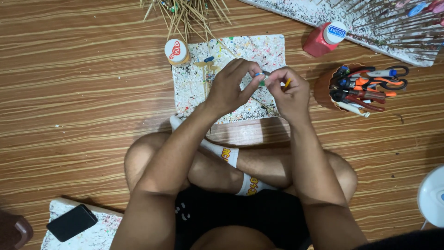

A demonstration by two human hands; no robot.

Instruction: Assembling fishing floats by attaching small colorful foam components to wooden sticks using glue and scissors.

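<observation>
My left hand (231, 88) and my right hand (289, 90) meet above a paint-speckled white board (273, 48) on the floor. Between the fingertips of both hands is a thin wooden stick (264, 78) with small blue and green bits at its end. My right hand also pinches something small and orange. Other sticks with coloured tips lie on the board under my hands.
Bundle of wooden sticks (185, 14) at the top; a yellow paint bottle (176, 52) and a red one (325, 38); a brown cup of scissors and pens (360, 88); another speckled board with sticks (393, 28); black phone (71, 222) lower left; my crossed legs in front.
</observation>
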